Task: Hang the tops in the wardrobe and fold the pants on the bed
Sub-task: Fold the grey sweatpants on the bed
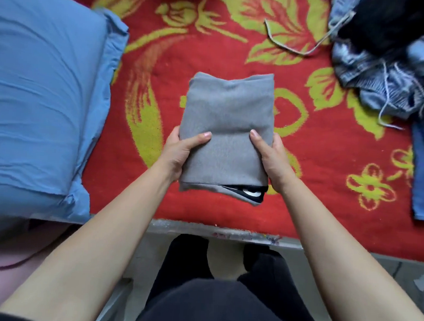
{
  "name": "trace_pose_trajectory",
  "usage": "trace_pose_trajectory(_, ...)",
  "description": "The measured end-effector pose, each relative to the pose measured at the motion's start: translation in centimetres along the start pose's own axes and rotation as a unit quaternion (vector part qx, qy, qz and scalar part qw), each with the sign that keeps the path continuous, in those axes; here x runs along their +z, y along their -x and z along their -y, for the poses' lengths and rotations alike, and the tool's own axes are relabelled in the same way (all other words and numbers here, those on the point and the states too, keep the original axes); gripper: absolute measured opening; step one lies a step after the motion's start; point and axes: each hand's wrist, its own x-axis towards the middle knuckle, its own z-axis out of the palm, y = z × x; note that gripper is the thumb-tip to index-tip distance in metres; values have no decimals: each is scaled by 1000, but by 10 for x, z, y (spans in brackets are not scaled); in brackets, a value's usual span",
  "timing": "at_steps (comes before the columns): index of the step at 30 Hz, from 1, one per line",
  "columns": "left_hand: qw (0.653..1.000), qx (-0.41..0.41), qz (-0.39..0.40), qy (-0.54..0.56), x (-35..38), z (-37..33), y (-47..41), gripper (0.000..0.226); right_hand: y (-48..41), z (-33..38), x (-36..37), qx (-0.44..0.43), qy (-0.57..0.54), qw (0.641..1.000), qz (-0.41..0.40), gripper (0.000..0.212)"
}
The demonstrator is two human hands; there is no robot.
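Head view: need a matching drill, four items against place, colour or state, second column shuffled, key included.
Items:
1. folded grey garment
2. pillow
3. clothes pile
4. blanket

Matches:
A. red with yellow flowers
B. blue, on the left
C. heaped, unfolded, far right
D. gripped at both sides by the left hand and right hand

Pairs: 1-D, 2-B, 3-C, 4-A

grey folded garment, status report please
Left hand and right hand grip grey folded garment by its sides. Bundle compact, over red floral blanket. Blue clothes heap at right, apart.
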Motion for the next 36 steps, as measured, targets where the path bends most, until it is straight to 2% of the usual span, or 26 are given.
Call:
trace_pose_trajectory(4,993,113,-30,1,0,-44,67,75,29,64,4,-52,39,995,77,71)
trace_pose_trajectory(7,983,173,-68,-2,-10,-55,122,72,47,98,10,-77,77,976,189,76)
trace_pose_trajectory(13,946,214,-233,68,-28,-19,241,69,120,121,52,-182,204,905,327,104)
trace_pose_trajectory(17,909,226,-332,112,-47,6,324,69,179,123,90,-271,261,835,402,91)
trace_pose_trajectory(20,881,244,-391,101,-66,15,388,75,229,124,118,-326,283,787,441,87)
trace_pose_trajectory(24,837,283,-463,63,-85,41,471,81,307,114,143,-386,314,725,476,87)
trace_pose_trajectory(28,781,328,-529,43,-90,93,568,63,403,81,155,-440,318,664,513,88)
trace_pose_trajectory(31,753,344,-559,54,-99,147,650,77,485,43,164,-464,323,623,541,88)
trace_pose_trajectory(36,702,361,-613,46,-119,224,794,82,629,-16,183,-479,290,579,592,87)
